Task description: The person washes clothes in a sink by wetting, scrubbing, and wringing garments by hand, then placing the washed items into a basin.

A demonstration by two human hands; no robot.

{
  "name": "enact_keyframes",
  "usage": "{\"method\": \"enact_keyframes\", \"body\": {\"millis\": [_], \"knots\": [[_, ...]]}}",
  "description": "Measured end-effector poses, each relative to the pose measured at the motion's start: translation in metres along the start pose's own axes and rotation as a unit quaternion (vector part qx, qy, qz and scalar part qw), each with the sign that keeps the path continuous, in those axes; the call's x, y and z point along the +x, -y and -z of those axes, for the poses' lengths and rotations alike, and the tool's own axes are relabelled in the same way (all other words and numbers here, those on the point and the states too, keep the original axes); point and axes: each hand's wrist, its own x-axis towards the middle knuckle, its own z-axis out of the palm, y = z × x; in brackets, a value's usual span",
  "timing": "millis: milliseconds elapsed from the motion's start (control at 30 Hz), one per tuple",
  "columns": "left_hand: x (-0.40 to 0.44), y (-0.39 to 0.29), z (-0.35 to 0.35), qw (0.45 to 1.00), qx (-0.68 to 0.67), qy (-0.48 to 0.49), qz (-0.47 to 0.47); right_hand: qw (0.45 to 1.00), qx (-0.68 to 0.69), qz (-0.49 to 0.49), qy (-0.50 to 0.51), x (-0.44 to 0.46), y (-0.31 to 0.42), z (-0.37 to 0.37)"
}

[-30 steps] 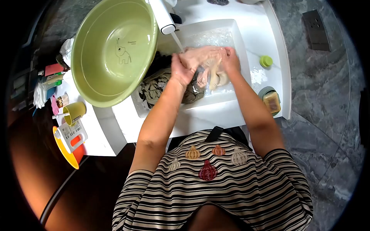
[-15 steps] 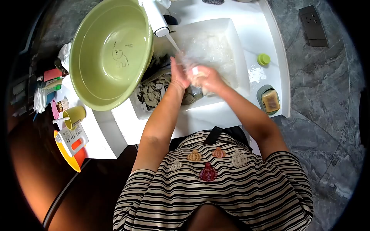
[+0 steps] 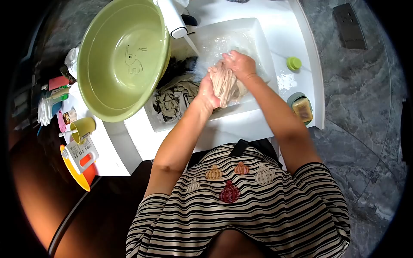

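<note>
A bunched, wet beige cloth (image 3: 225,85) is held between both hands over the sink (image 3: 263,51). My left hand (image 3: 208,92) grips its left side from below, and my right hand (image 3: 241,64) is closed on its upper right end. Water runs from the white faucet (image 3: 177,29) just behind the cloth, into cloudy water. Olive-green clothes (image 3: 174,99) lie in the left part of the sink, with dark cloth (image 3: 180,69) behind them.
A large green basin (image 3: 103,64) stands left of the sink, overlapping its edge. On the right counter are a green cap (image 3: 294,63) and a soap in a dish (image 3: 302,109). A yellow cup (image 3: 83,129) and white bottle (image 3: 81,152) are at the left.
The cloth was stretched between my hands, then pressed together near the faucet. Now it is a long bunch nearer to me, with my right hand moved up and right from my left.
</note>
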Motion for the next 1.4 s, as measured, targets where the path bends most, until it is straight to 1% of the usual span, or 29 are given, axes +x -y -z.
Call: {"method": "enact_keyframes", "body": {"millis": [33, 100, 133, 167, 200, 233, 300, 367, 433, 467, 500, 533, 633, 700, 767, 800, 833, 867, 900, 967, 1033, 1100, 1167, 1233, 1267, 1300, 1333, 1367, 1400], "knots": [[-0.008, -0.004, -0.007, 1.0, -0.001, -0.001, -0.003, 1.0, 0.001, 0.003, 0.002, 0.002, -0.015, 0.0], [-0.031, -0.017, -0.029, 0.997, 0.031, -0.048, -0.051, 0.994, 0.087, -0.02, -0.067, 0.005, -0.037, 0.002], [-0.032, -0.028, -0.011, 0.996, 0.039, -0.018, -0.076, 0.994, 0.088, -0.017, -0.064, 0.003, -0.037, 0.006], [-0.042, -0.029, -0.017, 0.986, 0.062, -0.084, -0.133, 0.989, 0.123, -0.084, -0.022, -0.004, -0.036, 0.013], [-0.043, -0.033, -0.012, 0.983, 0.052, -0.09, -0.153, 0.976, 0.156, -0.152, 0.02, -0.013, -0.034, 0.019], [-0.042, -0.035, -0.007, 0.979, 0.042, -0.095, -0.174, 0.976, 0.155, -0.153, 0.019, -0.027, -0.03, 0.016], [-0.046, -0.032, -0.007, 0.979, 0.021, -0.11, -0.173, 0.998, -0.046, 0.037, 0.018, -0.054, -0.02, -0.005], [-0.054, -0.028, -0.01, 0.983, 0.056, -0.076, -0.159, 0.998, -0.033, 0.022, 0.056, -0.053, -0.034, -0.024], [-0.065, -0.028, -0.007, 0.978, 0.062, -0.073, -0.186, 0.989, 0.047, 0.06, -0.128, -0.036, -0.057, -0.036], [-0.07, -0.031, 0.0, 0.95, 0.117, -0.102, -0.27, 0.975, 0.182, -0.076, -0.104, -0.036, -0.037, -0.008], [-0.074, -0.037, 0.009, 0.912, 0.17, -0.128, -0.351, 0.957, 0.24, -0.101, -0.13, -0.03, -0.039, 0.003], [-0.074, -0.052, 0.039, 0.915, 0.113, -0.195, -0.335, 0.934, 0.296, -0.126, -0.156, -0.026, -0.045, 0.014], [-0.088, -0.057, 0.055, 0.869, 0.147, -0.274, -0.385, 0.933, 0.288, -0.135, -0.17, -0.029, -0.045, 0.047], [-0.093, -0.047, 0.045, 0.853, 0.177, -0.281, -0.403, 0.944, 0.259, -0.125, -0.159, -0.036, -0.049, 0.048], [-0.091, -0.039, 0.042, 0.835, 0.207, -0.288, -0.421, 0.975, 0.156, -0.018, -0.159, -0.043, -0.051, 0.044], [-0.087, -0.038, 0.047, 0.814, 0.253, -0.305, -0.424, 0.976, 0.154, -0.016, -0.156, -0.045, -0.052, 0.043], [-0.083, -0.038, 0.051, 0.791, 0.298, -0.322, -0.427, 0.973, 0.006, 0.09, -0.212, -0.048, -0.04, 0.045], [-0.082, -0.037, 0.052, 0.764, 0.343, -0.34, -0.428, 0.936, -0.14, 0.193, -0.259, -0.052, -0.029, 0.043], [-0.08, -0.035, 0.054, 0.763, 0.341, -0.345, -0.427, 0.937, -0.138, 0.195, -0.254, -0.059, -0.024, 0.037], [-0.073, -0.032, 0.05, 0.671, 0.402, -0.368, -0.503, 0.988, -0.029, 0.154, -0.012, -0.068, -0.017, 0.021], [-0.071, -0.032, 0.05, 0.656, 0.434, -0.379, -0.487, 0.985, 0.087, 0.12, 0.088, -0.072, -0.01, -0.008], [-0.07, -0.032, 0.049, 0.692, 0.419, -0.394, -0.437, 0.992, 0.056, 0.086, 0.069, -0.074, 0.008, -0.03], [-0.072, -0.035, 0.053, 0.702, 0.418, -0.383, -0.431, 0.997, 0.027, 0.053, 0.052, -0.071, 0.005, -0.047], [-0.075, -0.038, 0.053, 0.71, 0.418, -0.373, -0.427, 0.982, 0.131, -0.088, 0.108, -0.052, 0.003, -0.056], [-0.078, -0.04, 0.052, 0.702, 0.391, -0.364, -0.47, 0.974, 0.202, -0.076, 0.075, -0.048, 0.002, -0.053], [-0.082, -0.04, 0.053, 0.693, 0.362, -0.357, -0.512, 0.974, 0.202, -0.074, 0.077, -0.048, -0.002, -0.047], [-0.085, -0.042, 0.056, 0.657, 0.379, -0.36, -0.543, 0.925, 0.351, -0.135, 0.056, -0.047, 0.007, -0.022], [-0.091, -0.045, 0.057, 0.657, 0.375, -0.362, -0.545, 0.85, 0.49, -0.193, 0.033, -0.044, 0.017, 0.006], [-0.097, -0.048, 0.057, 0.603, 0.429, -0.382, -0.554, 0.854, 0.493, -0.166, 0.029, -0.042, 0.021, 0.032]]}}
